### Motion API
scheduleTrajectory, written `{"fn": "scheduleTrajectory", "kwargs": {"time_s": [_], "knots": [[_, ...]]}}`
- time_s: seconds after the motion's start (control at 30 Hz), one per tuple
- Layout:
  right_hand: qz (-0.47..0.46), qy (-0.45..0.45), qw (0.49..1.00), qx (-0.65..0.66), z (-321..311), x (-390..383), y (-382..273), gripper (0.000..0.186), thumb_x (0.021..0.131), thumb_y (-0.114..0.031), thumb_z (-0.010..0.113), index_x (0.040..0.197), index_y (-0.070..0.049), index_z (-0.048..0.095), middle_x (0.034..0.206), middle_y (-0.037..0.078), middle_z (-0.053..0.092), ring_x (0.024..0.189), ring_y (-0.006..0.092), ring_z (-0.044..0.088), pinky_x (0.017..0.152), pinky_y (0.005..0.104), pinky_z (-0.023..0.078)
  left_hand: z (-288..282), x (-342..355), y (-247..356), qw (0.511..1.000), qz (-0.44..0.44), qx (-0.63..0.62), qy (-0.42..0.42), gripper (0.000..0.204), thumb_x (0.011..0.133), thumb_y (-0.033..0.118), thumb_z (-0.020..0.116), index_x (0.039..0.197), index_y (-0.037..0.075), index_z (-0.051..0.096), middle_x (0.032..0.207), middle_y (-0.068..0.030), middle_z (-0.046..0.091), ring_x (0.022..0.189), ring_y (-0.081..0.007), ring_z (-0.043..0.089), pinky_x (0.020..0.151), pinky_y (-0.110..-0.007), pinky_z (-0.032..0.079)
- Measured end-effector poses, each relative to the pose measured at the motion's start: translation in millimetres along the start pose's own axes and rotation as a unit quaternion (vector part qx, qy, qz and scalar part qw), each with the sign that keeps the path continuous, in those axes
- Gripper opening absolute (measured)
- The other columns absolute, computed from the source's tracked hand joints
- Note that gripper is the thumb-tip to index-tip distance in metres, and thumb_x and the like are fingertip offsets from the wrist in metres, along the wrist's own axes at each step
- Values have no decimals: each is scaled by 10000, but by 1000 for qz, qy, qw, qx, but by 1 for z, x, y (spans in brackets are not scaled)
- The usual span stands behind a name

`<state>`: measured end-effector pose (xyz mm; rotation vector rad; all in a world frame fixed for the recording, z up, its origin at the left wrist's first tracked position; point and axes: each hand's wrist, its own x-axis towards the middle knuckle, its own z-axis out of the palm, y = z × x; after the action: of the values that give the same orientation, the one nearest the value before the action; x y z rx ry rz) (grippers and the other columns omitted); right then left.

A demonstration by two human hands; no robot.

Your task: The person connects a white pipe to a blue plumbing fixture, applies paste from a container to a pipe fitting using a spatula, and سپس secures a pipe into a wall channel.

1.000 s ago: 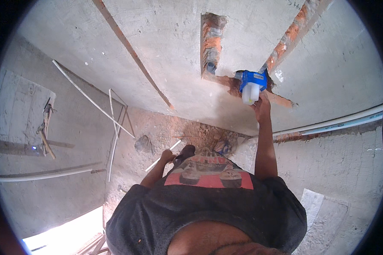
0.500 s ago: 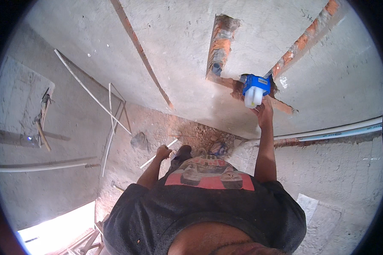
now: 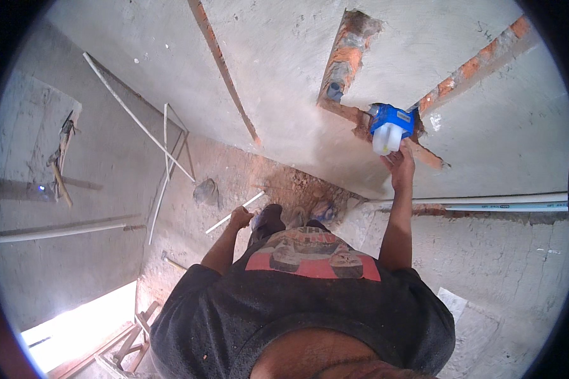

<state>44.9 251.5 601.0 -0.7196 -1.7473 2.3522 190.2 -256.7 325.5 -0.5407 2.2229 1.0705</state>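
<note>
A blue box with a translucent white plastic front sits at a broken-out recess in the plastered wall. From below, the fingers of my right hand are against its white part and hold it there; some fingertips are hidden behind it. Lower and to the left, my left hand is closed at my side, and what is in it, if anything, does not show. A thin white pipe passes behind that hand and appears to lie on the floor.
Chiselled grooves run through the wall, one with a grey pipe end. White pipes lean in the left corner near a dark plastic bag. A hammer lies on the rubble-strewn floor. White and blue pipes run along the right wall.
The view has shifted, so the wall and box appear farther right and the floor higher. My right hand stays at the box; my left hand appears slightly lower against the thin pipe.
</note>
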Motion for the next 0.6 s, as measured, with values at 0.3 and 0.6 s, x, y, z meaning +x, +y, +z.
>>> {"fn": "scheduleTrajectory", "kwargs": {"time_s": [0.3,0.6], "knots": [[-11,45,997,56,-8,-17,16,522,955,-395,577,1342,-54,501,1164,139,595,1046,276,600,885,421,513,15,-9,-61,999,-8,7,53,352,737,296,732,875,-21,663,783,-188,708,717,-288,709,693,-398,569],[-7,147,988,56,-16,-40,31,491,1006,-376,479,1358,-33,467,1221,178,572,1092,272,602,928,401,501,-12,-49,-72,999,-11,-46,6,278,814,198,707,903,-46,607,724,-139,680,567,-189,688,474,-319,562]]}}
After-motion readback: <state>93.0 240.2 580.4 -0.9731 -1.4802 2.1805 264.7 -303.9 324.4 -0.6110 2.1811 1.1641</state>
